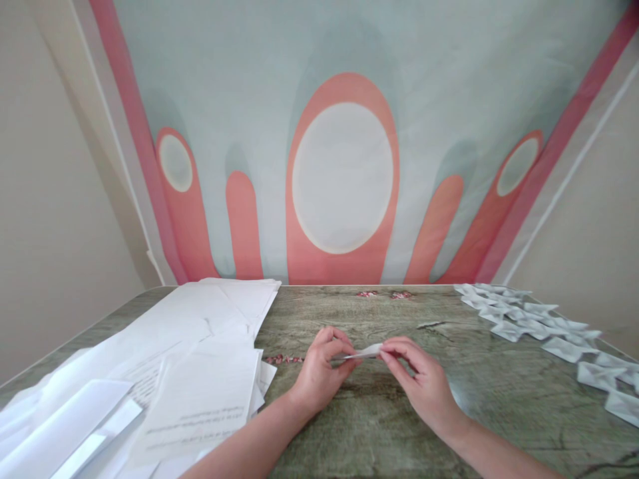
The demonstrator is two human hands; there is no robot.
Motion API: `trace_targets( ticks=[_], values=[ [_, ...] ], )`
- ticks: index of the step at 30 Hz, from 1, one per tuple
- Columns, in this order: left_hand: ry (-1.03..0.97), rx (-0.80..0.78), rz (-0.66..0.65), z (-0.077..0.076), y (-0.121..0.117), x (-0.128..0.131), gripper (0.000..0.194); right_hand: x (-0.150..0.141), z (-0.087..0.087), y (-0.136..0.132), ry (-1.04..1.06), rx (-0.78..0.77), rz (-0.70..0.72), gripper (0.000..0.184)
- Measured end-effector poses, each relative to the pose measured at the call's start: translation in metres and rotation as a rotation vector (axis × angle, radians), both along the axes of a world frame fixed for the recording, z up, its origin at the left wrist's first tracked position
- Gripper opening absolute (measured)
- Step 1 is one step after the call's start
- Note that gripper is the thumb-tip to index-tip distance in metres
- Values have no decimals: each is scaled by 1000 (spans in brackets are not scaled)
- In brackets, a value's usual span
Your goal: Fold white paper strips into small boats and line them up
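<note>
Paper piece (368,351) between both hands (323,362), its ends finger-covered.

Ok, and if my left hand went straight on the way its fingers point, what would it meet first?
Past the small white paper it holds, your left hand would likely meet your right hand, which pinches the paper's other end. Depth is hard to judge from this one view.

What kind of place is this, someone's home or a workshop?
Hard to say which, but it looks like an indoor craft spot: a wood-look table holds loose paper sheets and rows of folded paper pieces, before a colourful patterned backdrop.
</note>
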State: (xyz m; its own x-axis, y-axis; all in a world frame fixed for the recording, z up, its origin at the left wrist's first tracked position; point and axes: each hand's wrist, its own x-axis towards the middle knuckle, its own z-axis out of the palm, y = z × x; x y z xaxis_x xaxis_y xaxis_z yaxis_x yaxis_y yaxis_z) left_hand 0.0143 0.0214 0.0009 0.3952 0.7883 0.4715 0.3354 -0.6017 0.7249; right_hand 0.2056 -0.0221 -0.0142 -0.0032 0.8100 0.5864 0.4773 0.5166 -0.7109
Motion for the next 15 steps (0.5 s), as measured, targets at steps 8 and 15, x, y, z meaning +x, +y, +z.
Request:
trace_targets(
  ticks=[8, 15],
  values=[
    [-39, 36, -6, -4, 1, 0, 4, 1, -4, 1, -110, 109, 20, 12],
    [-52, 44, -27, -3, 0, -1, 4, 0, -1, 0, -126, 119, 51, 14]
  ],
)
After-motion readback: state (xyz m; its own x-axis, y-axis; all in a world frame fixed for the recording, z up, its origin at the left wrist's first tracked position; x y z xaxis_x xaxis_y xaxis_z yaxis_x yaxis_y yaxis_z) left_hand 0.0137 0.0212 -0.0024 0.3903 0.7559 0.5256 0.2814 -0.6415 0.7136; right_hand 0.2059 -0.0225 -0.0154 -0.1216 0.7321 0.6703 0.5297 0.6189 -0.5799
